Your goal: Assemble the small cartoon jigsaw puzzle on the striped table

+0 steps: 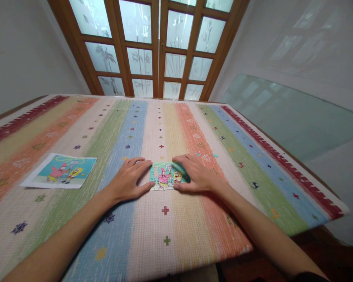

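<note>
A small jigsaw puzzle [164, 177] with a cartoon picture lies flat on the striped tablecloth, its pieces joined together. My left hand [131, 178] frames its left side, fingertips at the upper corner and thumb at the lower one. From the other side my right hand [195, 173] grips the right part, fingers along the top edge and thumb on the bottom edge. That hand covers part of the puzzle's right side. Beyond my right hand lie two small teal pieces [215, 155], apart from the puzzle.
A printed sheet [66, 172] with a similar cartoon picture lies to the left, its edge slightly raised. The tablecloth [164, 250] covers the table up to its near edge. Wooden glass-paned doors [159, 51] stand behind, and a glass panel [288, 113] leans at the right wall.
</note>
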Available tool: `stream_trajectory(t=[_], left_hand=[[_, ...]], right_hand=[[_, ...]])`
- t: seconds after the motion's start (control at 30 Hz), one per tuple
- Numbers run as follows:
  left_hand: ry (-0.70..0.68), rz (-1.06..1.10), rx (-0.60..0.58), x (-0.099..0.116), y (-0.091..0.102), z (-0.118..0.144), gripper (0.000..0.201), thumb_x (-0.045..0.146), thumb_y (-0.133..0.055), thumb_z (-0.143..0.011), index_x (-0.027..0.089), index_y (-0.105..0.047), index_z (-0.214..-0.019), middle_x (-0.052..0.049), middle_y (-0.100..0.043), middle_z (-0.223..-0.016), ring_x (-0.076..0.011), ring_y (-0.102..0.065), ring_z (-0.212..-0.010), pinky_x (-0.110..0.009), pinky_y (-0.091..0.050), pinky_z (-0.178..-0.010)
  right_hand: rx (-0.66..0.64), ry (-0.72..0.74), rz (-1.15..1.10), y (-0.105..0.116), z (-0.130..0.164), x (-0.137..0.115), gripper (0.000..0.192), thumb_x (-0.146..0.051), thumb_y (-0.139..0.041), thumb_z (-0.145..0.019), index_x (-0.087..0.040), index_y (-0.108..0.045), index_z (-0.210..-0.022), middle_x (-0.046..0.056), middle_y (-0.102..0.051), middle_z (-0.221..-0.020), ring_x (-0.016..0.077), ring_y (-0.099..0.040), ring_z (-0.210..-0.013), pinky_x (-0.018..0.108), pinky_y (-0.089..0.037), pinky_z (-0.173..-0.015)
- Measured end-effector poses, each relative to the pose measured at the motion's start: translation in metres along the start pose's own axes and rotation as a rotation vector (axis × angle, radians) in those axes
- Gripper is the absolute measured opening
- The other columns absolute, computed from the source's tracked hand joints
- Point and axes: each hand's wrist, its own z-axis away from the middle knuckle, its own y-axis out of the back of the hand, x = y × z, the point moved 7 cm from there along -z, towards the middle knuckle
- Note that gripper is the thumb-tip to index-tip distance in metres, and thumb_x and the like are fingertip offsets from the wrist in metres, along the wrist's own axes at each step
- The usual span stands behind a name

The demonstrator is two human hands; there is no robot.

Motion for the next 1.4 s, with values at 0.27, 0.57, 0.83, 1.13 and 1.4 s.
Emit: stream_trajectory(t=[0.27, 0.57, 0.83, 1.13, 1.4], left_hand=[[0.049, 0.004, -0.017, -0.006, -0.002, 0.002, 0.062, 0.052, -0.063, -0.092, 0.017, -0.052, -0.143, -0.02, -0.064, -0.134, -0.038, -0.058, -0.125, -0.056, -0.045, -0.105], [0.034, -0.021, -0.014, -0.004, -0.001, 0.003, 0.06, 0.05, -0.061, -0.094, 0.016, -0.051, -0.142, -0.02, -0.063, -0.135, -0.0375, -0.058, -0.126, -0.055, -0.045, -0.106], [0.056, 0.009, -0.009, -0.006, -0.001, 0.003, 0.057, 0.048, -0.062, -0.094, 0.018, -0.053, -0.141, -0.019, -0.064, -0.131, -0.0371, -0.057, -0.126, -0.056, -0.046, -0.104], [0.043, 0.031, 0.017, -0.005, 0.0, 0.003, 0.052, 0.045, -0.061, -0.095, 0.018, -0.055, -0.139, -0.018, -0.064, -0.129, -0.0364, -0.06, -0.12, -0.058, -0.047, -0.103], [0.004, 0.047, 0.043, -0.003, 0.002, 0.002, 0.045, 0.042, -0.062, -0.095, 0.019, -0.058, -0.134, -0.016, -0.065, -0.127, -0.0331, -0.062, -0.117, -0.052, -0.05, -0.102]], right_hand=[[-0.024, -0.086, -0.061, 0.004, 0.008, 0.018, 0.088, -0.041, -0.078, -0.077, -0.018, -0.041, -0.153, 0.016, -0.065, -0.131, 0.0344, -0.059, -0.12, 0.054, -0.05, -0.102], [-0.071, -0.078, -0.117, 0.008, 0.007, 0.017, 0.102, -0.044, -0.085, -0.07, -0.02, -0.037, -0.156, 0.017, -0.064, -0.136, 0.0359, -0.058, -0.124, 0.056, -0.047, -0.104], [-0.055, -0.123, -0.074, 0.003, 0.009, 0.021, 0.095, -0.042, -0.084, -0.07, -0.021, -0.043, -0.154, 0.016, -0.061, -0.134, 0.0359, -0.058, -0.121, 0.055, -0.049, -0.102], [-0.061, -0.124, -0.11, 0.002, 0.009, 0.022, 0.092, -0.04, -0.085, -0.072, -0.019, -0.046, -0.152, 0.017, -0.058, -0.131, 0.035, -0.058, -0.121, 0.056, -0.049, -0.105], [-0.07, -0.09, -0.076, 0.005, 0.006, 0.014, 0.084, -0.04, -0.084, -0.075, -0.018, -0.051, -0.149, 0.017, -0.061, -0.133, 0.0349, -0.057, -0.124, 0.056, -0.05, -0.104]])
